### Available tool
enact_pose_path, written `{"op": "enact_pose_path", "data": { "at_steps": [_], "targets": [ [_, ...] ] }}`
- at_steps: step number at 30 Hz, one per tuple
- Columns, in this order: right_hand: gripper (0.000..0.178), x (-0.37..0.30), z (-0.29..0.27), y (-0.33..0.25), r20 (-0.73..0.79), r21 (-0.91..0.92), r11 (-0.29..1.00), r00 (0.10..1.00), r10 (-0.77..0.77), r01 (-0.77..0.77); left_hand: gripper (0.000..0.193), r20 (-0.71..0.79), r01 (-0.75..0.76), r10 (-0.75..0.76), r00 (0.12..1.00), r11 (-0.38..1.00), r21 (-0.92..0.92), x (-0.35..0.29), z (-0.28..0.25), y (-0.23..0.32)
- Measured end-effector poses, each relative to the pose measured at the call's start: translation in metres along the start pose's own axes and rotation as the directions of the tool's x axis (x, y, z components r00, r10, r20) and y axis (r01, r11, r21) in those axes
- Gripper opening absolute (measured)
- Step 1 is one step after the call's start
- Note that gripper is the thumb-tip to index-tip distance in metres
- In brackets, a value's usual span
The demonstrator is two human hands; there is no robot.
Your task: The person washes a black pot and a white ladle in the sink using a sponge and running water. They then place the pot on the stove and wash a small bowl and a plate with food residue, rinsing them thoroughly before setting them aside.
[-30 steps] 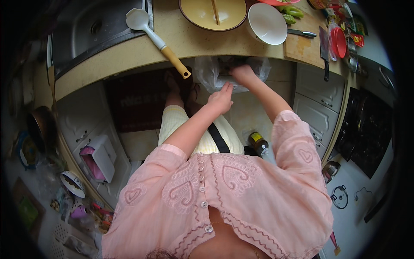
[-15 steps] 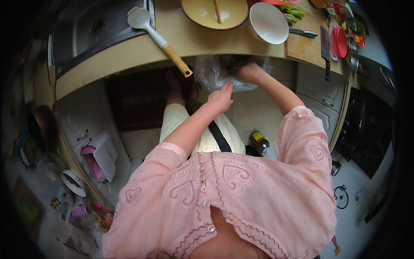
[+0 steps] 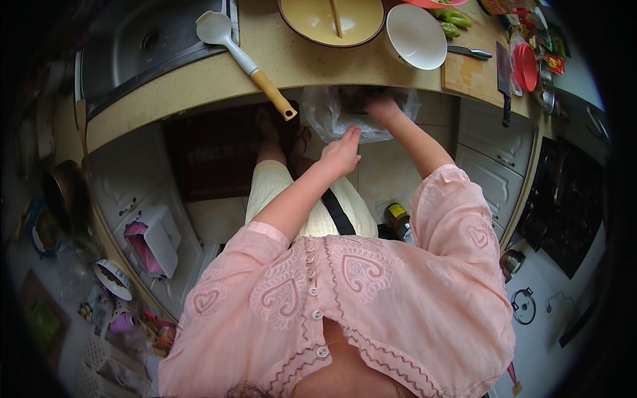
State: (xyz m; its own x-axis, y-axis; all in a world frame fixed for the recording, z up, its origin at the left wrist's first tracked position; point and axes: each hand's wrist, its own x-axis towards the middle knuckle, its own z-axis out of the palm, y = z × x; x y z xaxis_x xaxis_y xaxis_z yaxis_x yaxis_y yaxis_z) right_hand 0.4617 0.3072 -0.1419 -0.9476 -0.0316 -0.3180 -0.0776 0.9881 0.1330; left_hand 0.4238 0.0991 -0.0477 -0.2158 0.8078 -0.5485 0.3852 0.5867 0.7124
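Observation:
A clear plastic bag [image 3: 322,119] hangs below the counter's front edge, in front of my legs. My left hand [image 3: 340,156] is at its near rim, index and middle fingers stretched out straight against the film and the thumb apart from them. Deep in the bag's mouth, next to something dark, is my right hand [image 3: 382,109]; its fingers are hidden in shadow and I cannot make out whether they hold anything.
Along the counter stand a yellow bowl [image 3: 305,26] with a wooden stick, a white bowl [image 3: 415,40] and a cutting board [image 3: 464,74] with green peppers. A cleaver [image 3: 504,83] and a spatula [image 3: 272,93] overhang the edge. A bottle [image 3: 397,215] stands on the floor.
My right hand has gone slightly farther under the counter edge, deeper in the bag, and the right elbow has shifted a little inward. The left hand stays nearly in place at the rim.

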Motion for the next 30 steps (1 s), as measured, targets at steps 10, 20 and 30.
{"op": "enact_pose_path", "data": {
  "at_steps": [10,20,30],
  "targets": [
    [0.02,-0.004,-0.046,-0.008,0.102,0.199,0.98,0.995,0.001,-0.021,0.066,-0.016,-0.024,0.024,1.0,1.0,-0.008,-0.001,0.002,-0.004],
    [0.019,0.005,-0.06,0.013,0.151,0.175,0.982,0.984,-0.091,0.064,0.067,-0.011,0.002,-0.002,1.0,1.0,-0.005,0.005,0.002,-0.003],
    [0.017,-0.013,-0.056,0.022,0.055,0.271,0.961,0.996,-0.071,0.054,0.067,-0.004,-0.012,0.012,1.0,1.0,0.0,0.003,-0.002,-0.002]
  ]
}}
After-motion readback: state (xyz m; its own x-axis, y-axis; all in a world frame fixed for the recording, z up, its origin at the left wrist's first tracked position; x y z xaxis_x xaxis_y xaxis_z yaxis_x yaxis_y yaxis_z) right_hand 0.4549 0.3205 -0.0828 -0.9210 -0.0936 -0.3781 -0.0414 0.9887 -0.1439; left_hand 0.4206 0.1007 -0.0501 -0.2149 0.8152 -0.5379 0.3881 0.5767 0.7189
